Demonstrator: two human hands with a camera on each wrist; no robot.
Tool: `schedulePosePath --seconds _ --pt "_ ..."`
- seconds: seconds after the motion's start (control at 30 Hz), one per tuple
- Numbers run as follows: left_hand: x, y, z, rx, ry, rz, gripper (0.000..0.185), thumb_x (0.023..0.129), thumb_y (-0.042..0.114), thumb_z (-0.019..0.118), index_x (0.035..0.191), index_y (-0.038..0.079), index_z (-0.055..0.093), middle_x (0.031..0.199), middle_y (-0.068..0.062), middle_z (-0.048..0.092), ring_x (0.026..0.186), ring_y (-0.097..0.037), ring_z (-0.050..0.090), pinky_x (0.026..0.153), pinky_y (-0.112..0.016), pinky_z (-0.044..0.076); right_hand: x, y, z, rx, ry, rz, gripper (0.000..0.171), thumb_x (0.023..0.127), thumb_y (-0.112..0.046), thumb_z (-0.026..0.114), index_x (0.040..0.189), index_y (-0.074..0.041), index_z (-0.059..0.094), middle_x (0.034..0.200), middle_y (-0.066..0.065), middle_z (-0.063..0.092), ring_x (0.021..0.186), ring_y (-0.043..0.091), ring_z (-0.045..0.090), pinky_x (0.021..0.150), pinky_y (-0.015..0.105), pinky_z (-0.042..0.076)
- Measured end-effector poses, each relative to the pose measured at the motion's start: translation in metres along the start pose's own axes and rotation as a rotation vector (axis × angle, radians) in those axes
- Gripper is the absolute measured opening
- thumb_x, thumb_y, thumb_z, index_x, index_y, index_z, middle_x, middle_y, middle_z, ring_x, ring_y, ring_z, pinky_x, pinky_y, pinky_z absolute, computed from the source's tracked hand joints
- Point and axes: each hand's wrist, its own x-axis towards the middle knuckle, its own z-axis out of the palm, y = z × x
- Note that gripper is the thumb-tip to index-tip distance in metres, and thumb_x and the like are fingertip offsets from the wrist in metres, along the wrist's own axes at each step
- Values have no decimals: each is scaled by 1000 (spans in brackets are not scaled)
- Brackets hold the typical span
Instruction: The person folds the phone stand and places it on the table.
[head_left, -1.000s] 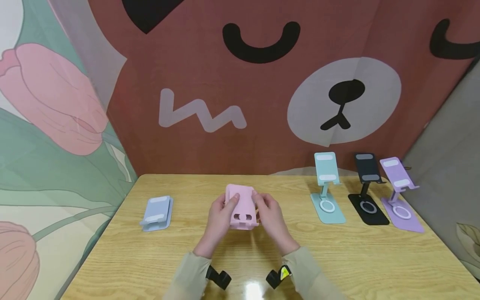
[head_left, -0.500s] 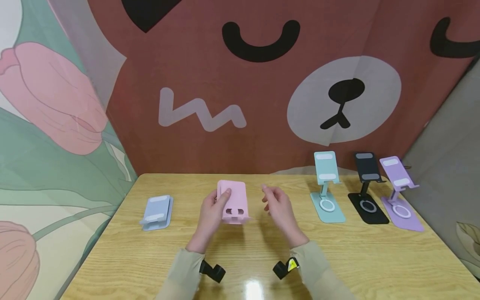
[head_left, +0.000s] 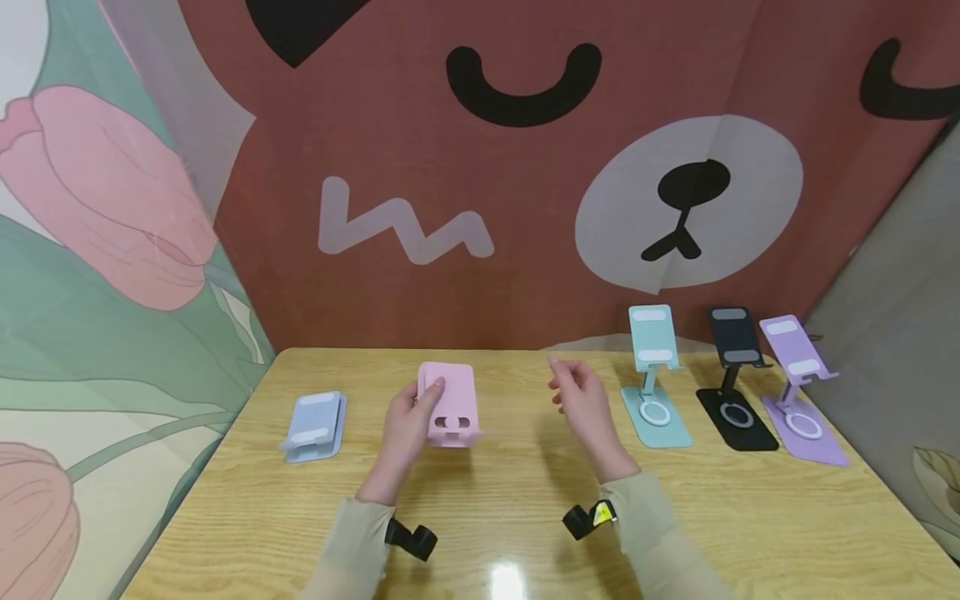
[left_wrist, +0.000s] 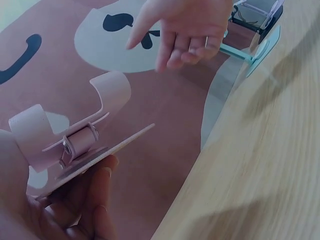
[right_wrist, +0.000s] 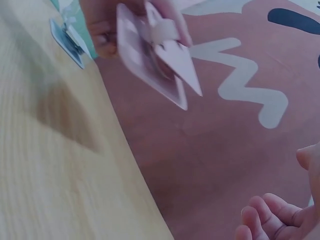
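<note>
My left hand (head_left: 408, 421) grips a folded pink phone stand (head_left: 448, 406) and holds it above the wooden table (head_left: 495, 517), thumb across its top. In the left wrist view the pink stand (left_wrist: 75, 145) shows its hinge and curled lip, with fingers (left_wrist: 85, 200) under its flat plate. My right hand (head_left: 581, 398) hovers free to the right of the stand, fingers loosely curled, holding nothing. The right wrist view shows the pink stand (right_wrist: 160, 55) from the side and my right fingertips (right_wrist: 265, 215) at the lower corner.
A folded pale blue stand (head_left: 315, 425) lies at the table's left. Three unfolded stands line the back right: teal (head_left: 652, 375), black (head_left: 735, 375) and purple (head_left: 798, 387). A printed bear backdrop (head_left: 525, 167) rises behind the table.
My right hand has let go of the pink stand and moved off to the right. The left hand has carried the stand slightly left and farther away.
</note>
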Motion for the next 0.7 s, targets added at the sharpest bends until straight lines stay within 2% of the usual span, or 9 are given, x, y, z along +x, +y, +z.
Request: schedulePosePath --seconds 0.23,0.33,0.47,0.57,0.7 --pt "4 -8 -13 73 15 -23 54 104 40 58 125 -9 62 101 -17 69 90 -25 64 82 -37 52 9 -1 -15 -4 36 -4 49 106 -44 52 127 0 58 110 20 63 92 33 59 74 31 48" --pt "7 -13 -19 90 25 -39 56 103 42 57 125 -10 62 104 -19 68 93 -27 64 86 -41 52 11 -3 -20 -3 58 -6 49 106 -43 52 128 0 57 110 20 62 92 30 58 75 31 48" --pt "9 -21 -28 104 31 -65 59 103 43 57 126 -11 61 110 -23 67 101 -32 62 94 -47 48 12 -6 -25 -5 66 -1 50 106 -42 54 131 1 54 114 19 59 96 26 56 82 33 47" --pt "10 -25 -35 118 29 -96 62 103 45 56 129 -12 60 117 -26 65 110 -35 59 101 -50 44 14 -8 -30 -14 80 -11 52 105 -44 54 131 1 52 117 19 57 102 29 56 87 37 45" --pt "13 -30 -44 141 31 -136 66 104 44 54 133 -14 55 127 -32 59 122 -41 53 107 -53 38 18 -10 -38 -41 121 -42 56 103 -48 55 129 1 53 119 17 56 106 30 53 87 39 43"
